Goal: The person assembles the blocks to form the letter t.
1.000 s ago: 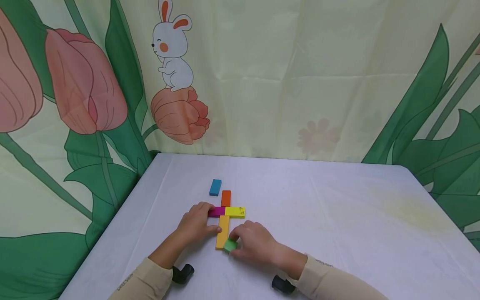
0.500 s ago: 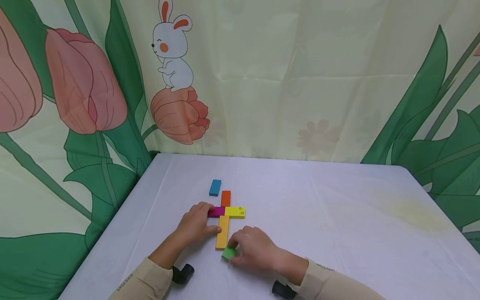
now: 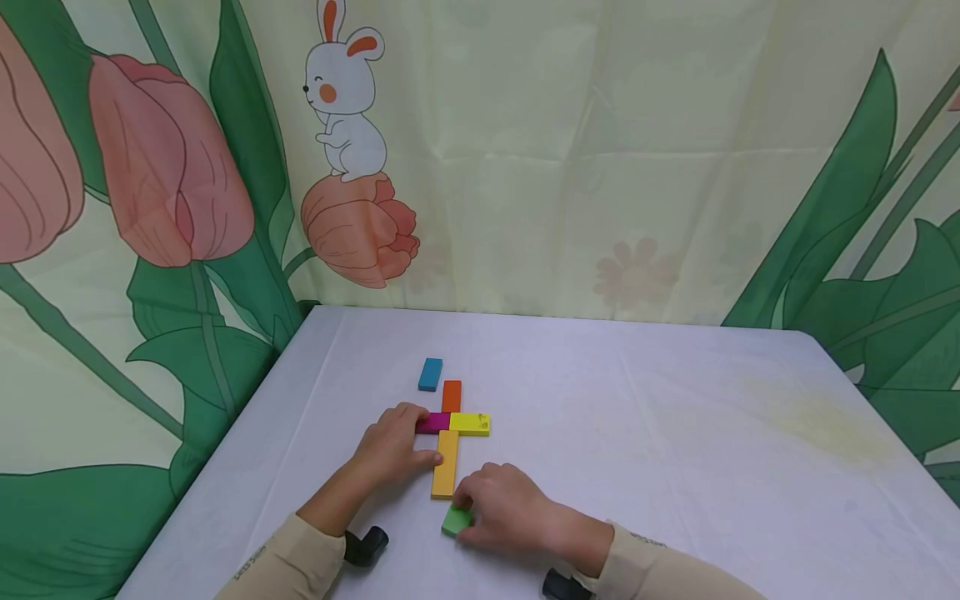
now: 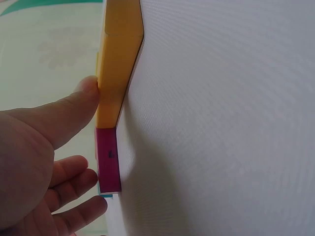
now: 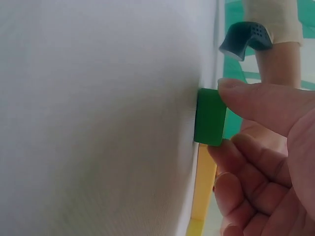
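In the head view, my right hand pinches a small green block between thumb and fingers, at the near end of a long amber block. The right wrist view has the green block flat on the cloth, close to the amber block's end. My left hand rests lightly on the layout: its thumb touches the amber block's side and its fingertips reach the magenta block. A yellow block lies end to end with the magenta one. Beyond them lies an orange-red block.
A blue block lies apart, up and left of the orange-red one. The white cloth-covered table extends far to the right. Behind it hangs a curtain printed with tulips and a rabbit. Black devices are worn at both wrists.
My right hand has drawn the green block toward me, from beside the amber block's lower right corner to just past its near end. My left hand stays in place.
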The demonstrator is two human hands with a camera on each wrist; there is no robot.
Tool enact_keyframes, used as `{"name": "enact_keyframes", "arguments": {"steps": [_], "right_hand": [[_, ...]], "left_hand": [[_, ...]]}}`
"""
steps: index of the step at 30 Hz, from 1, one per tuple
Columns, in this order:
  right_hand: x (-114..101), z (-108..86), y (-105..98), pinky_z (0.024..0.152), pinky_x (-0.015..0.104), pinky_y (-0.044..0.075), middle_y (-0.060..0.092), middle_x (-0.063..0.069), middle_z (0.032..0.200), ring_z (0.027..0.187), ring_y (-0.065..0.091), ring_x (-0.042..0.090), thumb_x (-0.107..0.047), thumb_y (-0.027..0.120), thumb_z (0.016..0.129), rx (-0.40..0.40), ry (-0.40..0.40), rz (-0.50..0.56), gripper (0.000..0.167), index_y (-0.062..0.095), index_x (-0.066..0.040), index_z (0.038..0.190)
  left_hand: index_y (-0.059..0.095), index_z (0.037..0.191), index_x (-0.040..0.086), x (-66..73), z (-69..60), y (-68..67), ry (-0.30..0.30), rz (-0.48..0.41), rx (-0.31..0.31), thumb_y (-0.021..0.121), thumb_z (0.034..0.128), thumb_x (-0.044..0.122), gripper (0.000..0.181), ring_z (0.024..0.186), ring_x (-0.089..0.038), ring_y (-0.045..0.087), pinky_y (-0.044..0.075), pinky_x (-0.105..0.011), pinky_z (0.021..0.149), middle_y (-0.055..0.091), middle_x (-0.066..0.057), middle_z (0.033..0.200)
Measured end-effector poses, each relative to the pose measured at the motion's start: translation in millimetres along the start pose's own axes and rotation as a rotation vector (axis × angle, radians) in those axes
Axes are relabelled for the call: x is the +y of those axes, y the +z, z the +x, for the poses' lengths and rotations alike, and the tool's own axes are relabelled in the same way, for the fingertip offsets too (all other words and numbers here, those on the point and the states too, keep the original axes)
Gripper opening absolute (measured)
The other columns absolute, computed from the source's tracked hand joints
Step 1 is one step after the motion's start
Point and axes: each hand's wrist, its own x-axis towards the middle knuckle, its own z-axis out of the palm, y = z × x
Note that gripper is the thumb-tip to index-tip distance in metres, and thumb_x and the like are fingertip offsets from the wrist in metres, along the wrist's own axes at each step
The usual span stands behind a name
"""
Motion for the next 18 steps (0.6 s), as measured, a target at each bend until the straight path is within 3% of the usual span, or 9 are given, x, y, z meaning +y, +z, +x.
{"name": "enact_keyframes", "arguments": {"steps": [18], "right_hand": [[-2.3,4.4,-0.2,0.065,0.018,0.042,0.061,-0.017,0.079,0.072,0.048,0.002,-0.041,0.085,0.079,0.021,0.046,-0.016,0.036,0.074,-0.016,0.103]], "left_hand": [[0.057,0.129,0.006,-0.3,1.1,0.0,0.004,0.016,-0.008,0.09,0.0735,0.034,0.07,0.11,-0.027,0.054,0.052,-0.046,0.093,0.058,-0.011,0.122]]}}
